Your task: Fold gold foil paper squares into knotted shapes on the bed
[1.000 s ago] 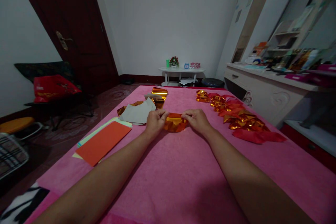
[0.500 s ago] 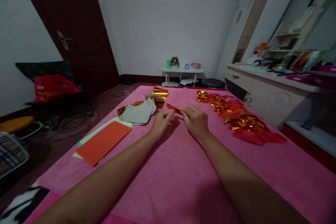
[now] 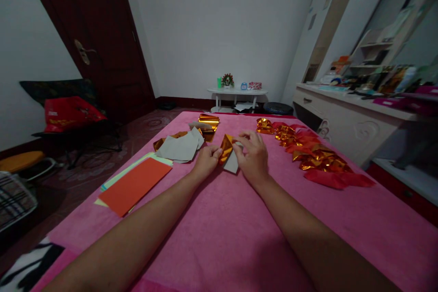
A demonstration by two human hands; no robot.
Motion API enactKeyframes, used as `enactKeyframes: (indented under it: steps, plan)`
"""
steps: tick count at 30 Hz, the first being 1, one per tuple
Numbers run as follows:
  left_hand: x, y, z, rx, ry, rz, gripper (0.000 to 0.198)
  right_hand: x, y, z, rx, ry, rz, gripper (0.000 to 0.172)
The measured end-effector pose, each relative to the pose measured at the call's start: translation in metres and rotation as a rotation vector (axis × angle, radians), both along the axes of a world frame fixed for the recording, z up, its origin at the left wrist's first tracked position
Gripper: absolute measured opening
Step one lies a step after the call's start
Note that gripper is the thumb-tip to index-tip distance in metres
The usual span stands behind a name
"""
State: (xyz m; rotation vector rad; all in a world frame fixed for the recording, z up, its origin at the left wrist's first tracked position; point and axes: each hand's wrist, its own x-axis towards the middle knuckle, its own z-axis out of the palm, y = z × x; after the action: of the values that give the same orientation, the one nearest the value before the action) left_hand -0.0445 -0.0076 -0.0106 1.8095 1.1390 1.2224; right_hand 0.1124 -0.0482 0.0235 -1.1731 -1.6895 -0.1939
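Observation:
Between my hands is a piece of gold foil paper (image 3: 226, 147), its shiny gold side partly folded over and its grey back showing at the lower right. My left hand (image 3: 207, 159) pinches its left edge between thumb and fingers. My right hand (image 3: 252, 153) grips its right side, the fingertips bent over the upper edge. To the left of my left hand lie loose grey-backed foil sheets (image 3: 179, 147). Beyond them is a curled gold foil sheet (image 3: 208, 122). Several crumpled gold and red folded pieces (image 3: 315, 155) lie in a row to the right of my right hand.
Orange paper (image 3: 137, 185) rests on pale sheets at the left of the pink-covered table (image 3: 219, 237). A white side table (image 3: 236, 91) stands by the far wall. A dresser (image 3: 356, 118) is on the right, and a chair with a red bag (image 3: 73, 115) on the left.
The foil piece, seen before as a narrow folded strip, is now opened out and turned, showing gold and grey. My right fingers have shifted on it; my left hand moved slightly left.

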Motion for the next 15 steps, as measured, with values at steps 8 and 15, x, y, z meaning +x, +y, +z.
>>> enactKeyframes:
  steps: [8,15]
  plan:
    - [0.001,-0.004,0.003,-0.135,-0.072,-0.199,0.028,0.02,0.033,-0.018,-0.494,0.725,0.391,0.034]
    - [-0.003,-0.011,0.012,-0.181,-0.18,-0.207,0.06,0.024,0.035,-0.026,-0.414,0.705,0.174,0.029]
